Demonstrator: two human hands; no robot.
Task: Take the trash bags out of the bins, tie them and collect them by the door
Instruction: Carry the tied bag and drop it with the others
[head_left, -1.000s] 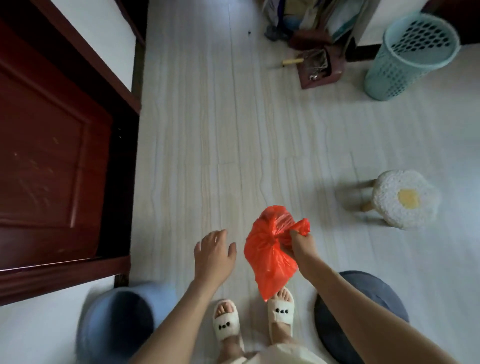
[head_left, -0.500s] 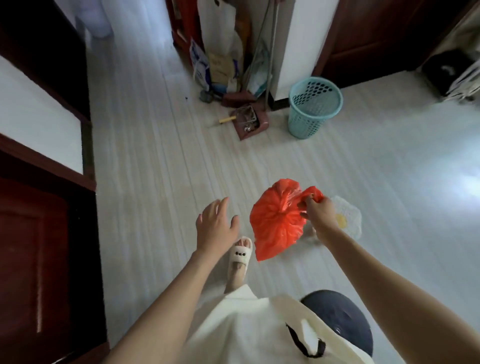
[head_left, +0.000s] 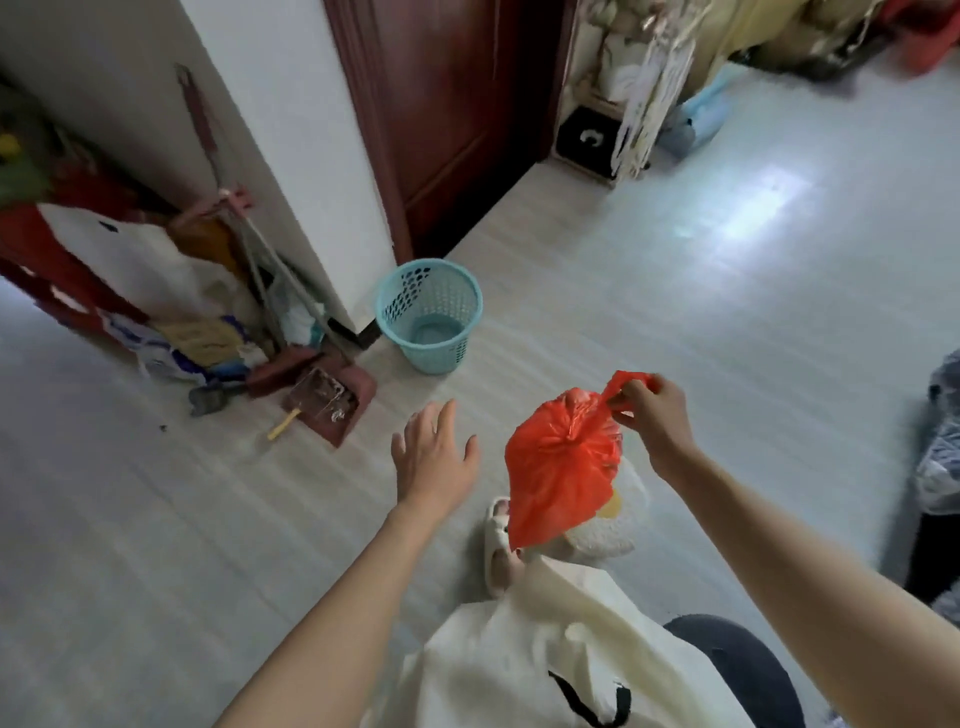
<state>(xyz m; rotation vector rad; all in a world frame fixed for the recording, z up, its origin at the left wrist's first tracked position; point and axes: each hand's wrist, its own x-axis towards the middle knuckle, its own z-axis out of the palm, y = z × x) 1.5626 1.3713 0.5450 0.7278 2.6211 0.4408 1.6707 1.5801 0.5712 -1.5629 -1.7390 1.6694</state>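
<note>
Floor (head_left: 156, 519): stool (head_left: 608, 535) behind red bag (head_left: 561, 467)

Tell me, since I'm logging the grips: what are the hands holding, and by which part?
The right hand pinches the red trash bag by its gathered, twisted top, so it hangs off the floor. The left hand is open and holds nothing.

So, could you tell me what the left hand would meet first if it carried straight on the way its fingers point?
Probably the teal bin, though depth is unclear; the left hand is open above bare floor.
</note>
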